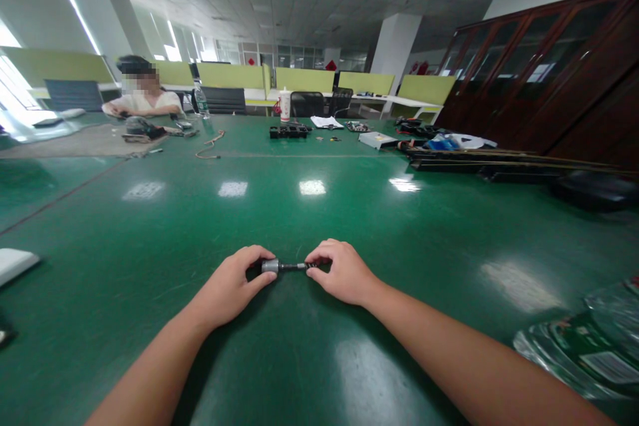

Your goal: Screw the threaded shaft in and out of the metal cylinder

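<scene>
Between my hands, over the green table (279, 213), lies a slim metal rod (292, 267) with a thick grey cylinder (270, 266) at its left end and a dark spiral part at its right end. The thumb and fingers of my left hand (237, 283) pinch the cylinder from the front and back. My right hand (344, 273) pinches the spiral end the same way. The rod is held about level, close to the tabletop. Its exact kind does not show, and fingertips hide parts of both ends.
A large clear bottle (584, 339) lies at the right edge. A white object (14, 265) juts in at the left. Farther back are black parts (289, 132), a cup (285, 105), a grey box (378, 140) and long dark bars (464, 161). Another person (142, 93) sits across at the left.
</scene>
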The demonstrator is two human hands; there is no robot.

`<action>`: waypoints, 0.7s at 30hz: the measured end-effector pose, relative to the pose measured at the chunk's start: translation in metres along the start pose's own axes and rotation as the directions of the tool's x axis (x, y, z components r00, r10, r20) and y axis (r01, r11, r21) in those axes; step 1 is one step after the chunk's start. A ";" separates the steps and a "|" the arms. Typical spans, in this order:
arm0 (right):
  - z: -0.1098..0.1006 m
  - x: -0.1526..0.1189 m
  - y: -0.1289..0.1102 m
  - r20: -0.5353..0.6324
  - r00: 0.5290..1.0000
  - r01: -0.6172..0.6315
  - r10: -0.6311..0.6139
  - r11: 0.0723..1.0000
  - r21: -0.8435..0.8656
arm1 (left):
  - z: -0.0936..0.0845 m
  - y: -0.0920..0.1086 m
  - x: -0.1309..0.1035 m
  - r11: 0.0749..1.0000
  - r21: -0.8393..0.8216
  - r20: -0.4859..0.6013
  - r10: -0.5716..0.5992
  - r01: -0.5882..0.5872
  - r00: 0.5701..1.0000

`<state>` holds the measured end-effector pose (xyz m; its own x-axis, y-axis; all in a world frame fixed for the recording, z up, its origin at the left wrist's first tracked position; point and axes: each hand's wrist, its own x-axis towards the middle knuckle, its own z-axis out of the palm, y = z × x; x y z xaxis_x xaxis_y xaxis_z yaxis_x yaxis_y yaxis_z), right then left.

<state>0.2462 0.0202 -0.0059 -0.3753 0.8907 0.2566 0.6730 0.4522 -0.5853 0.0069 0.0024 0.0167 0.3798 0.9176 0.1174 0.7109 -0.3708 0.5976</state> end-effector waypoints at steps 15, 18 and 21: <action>0.006 -0.004 -0.010 0.050 0.990 0.122 -0.131 0.980 0.160 | 0.010 0.007 -0.001 0.995 -0.066 0.018 0.072 -0.070 0.997; 0.007 -0.004 -0.007 0.055 0.983 0.164 -0.174 0.974 0.154 | 0.009 0.008 0.000 0.995 -0.082 0.030 0.061 -0.059 0.998; 0.007 -0.003 -0.006 0.064 0.977 0.191 -0.201 0.971 0.143 | 0.008 0.009 0.000 0.994 -0.093 0.034 0.054 -0.051 0.998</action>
<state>0.2385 0.0143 -0.0088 -0.5432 0.7766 0.3191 0.4911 0.6022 -0.6295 0.0179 -0.0020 0.0154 0.4375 0.8908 0.1228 0.6327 -0.4020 0.6619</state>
